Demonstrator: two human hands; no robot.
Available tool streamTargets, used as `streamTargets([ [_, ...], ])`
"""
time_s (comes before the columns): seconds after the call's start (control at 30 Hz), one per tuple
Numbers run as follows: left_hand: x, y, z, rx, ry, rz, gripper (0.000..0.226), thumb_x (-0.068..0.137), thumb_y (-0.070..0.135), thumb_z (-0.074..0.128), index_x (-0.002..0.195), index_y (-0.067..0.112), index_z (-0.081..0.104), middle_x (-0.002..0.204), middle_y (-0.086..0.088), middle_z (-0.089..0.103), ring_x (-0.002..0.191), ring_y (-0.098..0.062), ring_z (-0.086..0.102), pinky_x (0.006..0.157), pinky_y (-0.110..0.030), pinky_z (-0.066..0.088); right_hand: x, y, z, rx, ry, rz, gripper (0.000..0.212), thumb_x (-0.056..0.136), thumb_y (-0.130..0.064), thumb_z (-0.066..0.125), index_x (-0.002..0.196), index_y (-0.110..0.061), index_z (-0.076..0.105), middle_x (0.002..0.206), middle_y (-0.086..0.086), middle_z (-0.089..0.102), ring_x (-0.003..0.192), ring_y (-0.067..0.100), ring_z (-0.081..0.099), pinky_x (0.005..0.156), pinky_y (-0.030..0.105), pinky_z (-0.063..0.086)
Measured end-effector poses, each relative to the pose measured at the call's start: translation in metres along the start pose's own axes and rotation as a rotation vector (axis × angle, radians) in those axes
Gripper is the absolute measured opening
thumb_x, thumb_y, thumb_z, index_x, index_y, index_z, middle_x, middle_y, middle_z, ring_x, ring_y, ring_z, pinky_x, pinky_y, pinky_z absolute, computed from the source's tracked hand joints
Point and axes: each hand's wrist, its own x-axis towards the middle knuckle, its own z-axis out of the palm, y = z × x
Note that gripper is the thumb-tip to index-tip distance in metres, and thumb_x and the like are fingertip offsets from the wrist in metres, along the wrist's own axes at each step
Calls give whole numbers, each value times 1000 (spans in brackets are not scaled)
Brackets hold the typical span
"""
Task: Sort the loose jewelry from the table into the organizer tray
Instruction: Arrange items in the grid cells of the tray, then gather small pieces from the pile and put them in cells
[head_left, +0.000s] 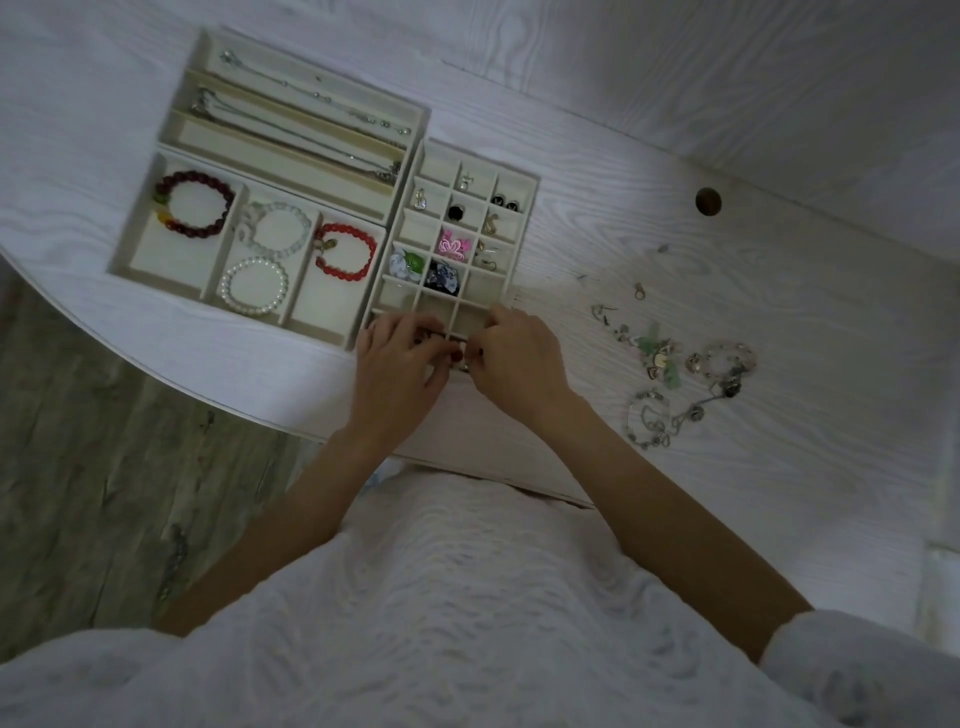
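Three cream organizer trays sit on the white table. The small-cell tray (530, 208) holds earrings and rings in several cells. My left hand (400, 364) and my right hand (514, 358) meet over its near edge, fingertips pinching a small piece of jewelry (464, 358) too tiny to identify. The bracelet tray (130, 244) holds a dark red bead bracelet (195, 203), a red bracelet (345, 252) and pearl bracelets (254, 286). The long-slot tray (197, 57) holds chains. Loose jewelry (675, 374) lies in a pile on the table to the right.
The table's curved front edge (208, 389) runs just below the trays, with wooden floor (104, 467) beyond it. A round cable hole (708, 201) is at the back right. A wall panel rises behind the table. My white textured garment fills the lower view.
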Motion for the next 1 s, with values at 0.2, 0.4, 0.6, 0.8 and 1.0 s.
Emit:
streamTargets([
  [0.2,-3,6,0,0,44,22,15,85,25,58,88,21,72,101,0,64,93,-20,41,75,-31,24,-26,16,14,28,14,-151,17,72,-6,70,88,-12,74,74,8,60,64,26,55,56,26,32],
  [0.4,-7,16,1,13,0,67,23,84,33,55,94,20,71,98,-1,65,95,-22,47,81,-36,30,-53,53,-1,393,20,14,20,90,-12,58,107,-14,69,98,0,64,84,10,47,73,22,32],
  [0.6,-2,38,-1,93,-124,30,31,80,42,59,95,18,71,79,5,69,77,-25,58,75,-31,30,-70,137,-5,125,235,479,19,89,-19,58,102,-8,67,97,15,66,91,33,54,79,38,39],
  [0.8,7,51,-4,113,-198,-137,22,71,22,79,91,16,73,75,0,71,79,-29,61,77,-36,36,-54,176,-4,75,89,737,36,86,-37,60,105,-7,63,113,20,55,109,37,44,89,41,34],
  [1.0,5,57,-1,155,-179,-160,21,70,17,79,90,14,72,77,-2,71,81,-31,61,77,-38,40,-55,176,3,132,147,570,20,84,-23,59,99,-10,64,107,14,59,106,32,45,84,37,31],
])
